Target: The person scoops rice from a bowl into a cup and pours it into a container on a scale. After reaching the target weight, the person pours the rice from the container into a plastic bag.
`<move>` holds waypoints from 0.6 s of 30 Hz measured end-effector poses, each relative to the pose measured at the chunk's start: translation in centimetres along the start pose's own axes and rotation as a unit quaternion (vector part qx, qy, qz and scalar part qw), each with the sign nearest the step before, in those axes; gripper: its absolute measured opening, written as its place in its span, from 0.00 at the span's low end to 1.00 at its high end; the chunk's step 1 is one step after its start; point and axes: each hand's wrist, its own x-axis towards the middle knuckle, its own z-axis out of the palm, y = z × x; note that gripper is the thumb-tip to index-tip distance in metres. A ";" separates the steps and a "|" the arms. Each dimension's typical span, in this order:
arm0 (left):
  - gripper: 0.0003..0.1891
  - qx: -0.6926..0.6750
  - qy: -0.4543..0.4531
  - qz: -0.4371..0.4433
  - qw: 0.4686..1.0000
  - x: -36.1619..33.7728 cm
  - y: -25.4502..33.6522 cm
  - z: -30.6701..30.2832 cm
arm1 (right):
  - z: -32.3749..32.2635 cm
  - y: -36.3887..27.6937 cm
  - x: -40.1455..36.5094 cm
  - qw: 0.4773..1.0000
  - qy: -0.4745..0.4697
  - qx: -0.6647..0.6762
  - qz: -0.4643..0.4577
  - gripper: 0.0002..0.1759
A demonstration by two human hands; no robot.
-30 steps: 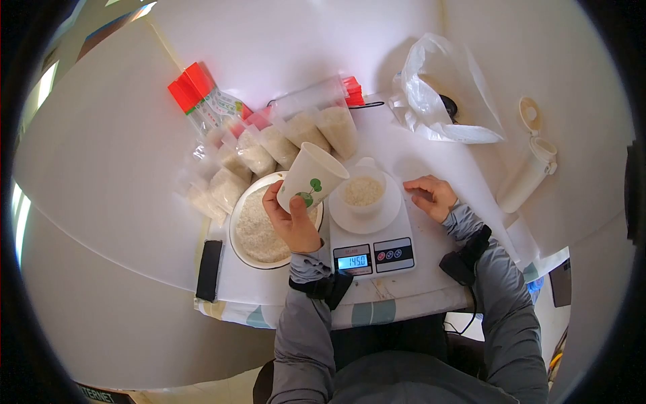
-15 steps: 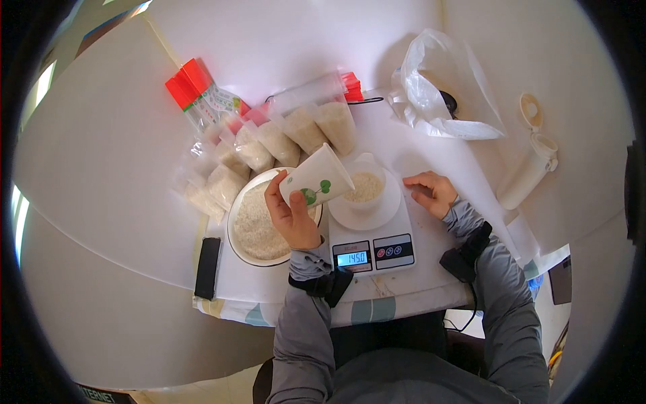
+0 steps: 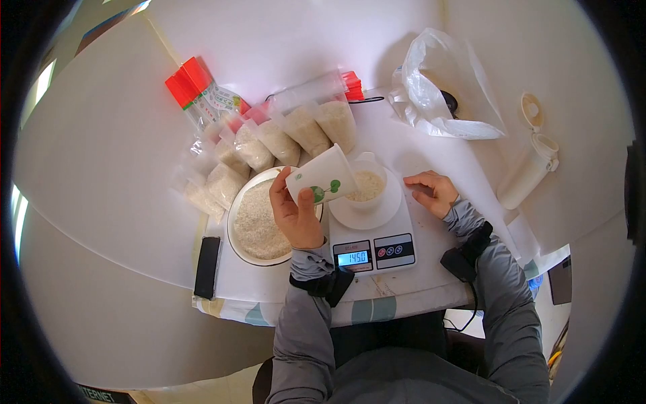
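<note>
My left hand [image 3: 296,215] holds a white paper cup [image 3: 321,176] with a green leaf print, tilted with its mouth toward a small white bowl [image 3: 367,203] of rice. That bowl stands on the round plate of a white kitchen scale [image 3: 342,237], whose display reads 145.0. Beside the scale on the left is a large white bowl [image 3: 235,246] of rice, partly behind my left hand. My right hand [image 3: 433,192] rests on the table to the right of the scale, fingers apart, holding nothing.
Several clear bags of rice [image 3: 277,143] stand behind the large bowl, near red-topped packaging [image 3: 192,82]. A black phone [image 3: 208,268] lies at the left edge. An open white plastic bag [image 3: 424,94] and a cream bottle [image 3: 528,172] are at the right.
My left hand has moved slightly to the right with the paper cup, bringing its mouth further over the small bowl. My right hand has stayed put.
</note>
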 end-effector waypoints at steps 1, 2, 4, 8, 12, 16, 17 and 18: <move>0.26 0.003 -0.002 0.000 1.000 0.0 0.0 0.0 | 0.0 0.0 0.0 1.000 0.000 0.003 0.002 0.18; 0.26 0.007 -0.005 0.001 1.000 0.0 0.1 0.0 | 0.0 0.0 0.0 1.000 0.000 0.003 0.002 0.18; 0.26 0.007 -0.006 -0.001 1.000 0.0 0.1 0.0 | 0.0 0.1 0.0 1.000 0.003 0.001 -0.002 0.18; 0.26 0.002 -0.011 -0.003 1.000 0.0 0.2 0.1 | 0.0 -0.1 0.0 1.000 0.003 -0.006 -0.004 0.17; 0.26 0.006 -0.013 -0.004 1.000 -0.1 0.1 0.1 | 0.0 0.0 0.0 1.000 0.000 0.000 0.000 0.17; 0.26 0.007 -0.016 -0.007 1.000 -0.1 0.2 0.1 | -0.2 -0.2 0.0 0.999 -0.031 0.011 0.033 0.18; 0.26 0.006 -0.016 -0.007 1.000 -0.1 0.2 0.1 | -0.3 -0.3 0.0 0.999 -0.031 0.011 0.034 0.18; 0.26 0.006 -0.016 -0.007 1.000 -0.1 0.2 0.1 | -0.3 -0.3 0.0 0.999 -0.030 0.012 0.033 0.18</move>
